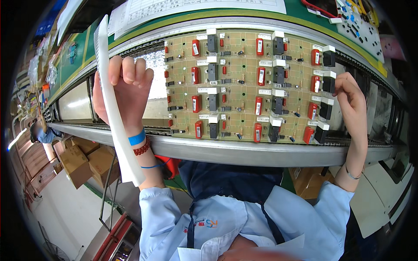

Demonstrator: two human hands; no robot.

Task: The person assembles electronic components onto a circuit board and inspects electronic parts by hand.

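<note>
A circuit board panel (244,93) lies across the conveyor, set with rows of red capacitors (195,75), black block components (213,71) and white connectors. To its left, my left hand (126,82) is closed on a long white sheet (114,113), seen nearly edge-on, with the fingers curled over its edge. A blue band and a red bead bracelet circle that wrist. My right hand (350,98) is at the panel's right edge, fingers bent and fingertips beside a black block component (329,82). Whether those fingertips grip anything is hidden.
Metal conveyor rails (261,153) run along the panel's near and far sides. Beyond them, printed paper sheets (196,13) lie on a green surface, with a white tray of small parts (359,35) at far right. Cardboard boxes (82,163) stand below at left. Another person (43,132) is far left.
</note>
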